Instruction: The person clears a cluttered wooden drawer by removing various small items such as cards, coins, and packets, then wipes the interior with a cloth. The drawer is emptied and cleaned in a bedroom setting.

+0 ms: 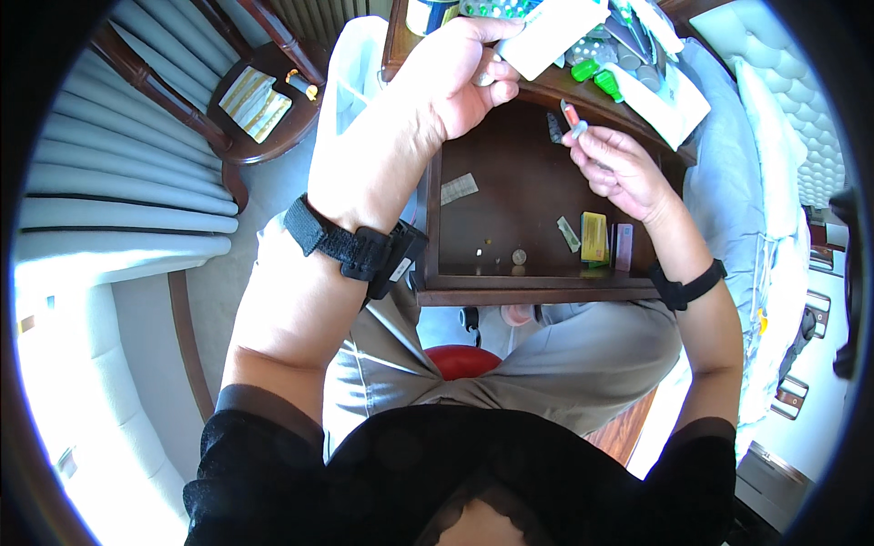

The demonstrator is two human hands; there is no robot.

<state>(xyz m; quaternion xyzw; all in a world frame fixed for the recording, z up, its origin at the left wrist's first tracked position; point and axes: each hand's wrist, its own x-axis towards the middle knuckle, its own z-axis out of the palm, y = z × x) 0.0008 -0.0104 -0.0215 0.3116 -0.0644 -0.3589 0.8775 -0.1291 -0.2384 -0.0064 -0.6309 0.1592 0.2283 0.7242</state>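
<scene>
My left hand [481, 78] grips a white packet or card [552, 39] by its near corner, above the nightstand top. Something small and pale shows among its curled fingers, too unclear to name. Over the open wooden drawer [505, 299], my right hand [618, 167] pinches a small item with an orange part [571, 115] and a clear end. Close to those fingertips is a dark strip [554, 127]. Inside the drawer lie a yellow card [594, 235], a pinkish card [623, 247], a small pale green strip [568, 234], a coin [519, 256] and a silvery blister strip [459, 189].
Green plastic vials [606, 85], blister packs [502, 8] and an open white box [672, 109] crowd the nightstand top. A translucent plastic bag [358, 58] stands at its left. A round side table [235, 147] is farther left, the bed [724, 150] at right.
</scene>
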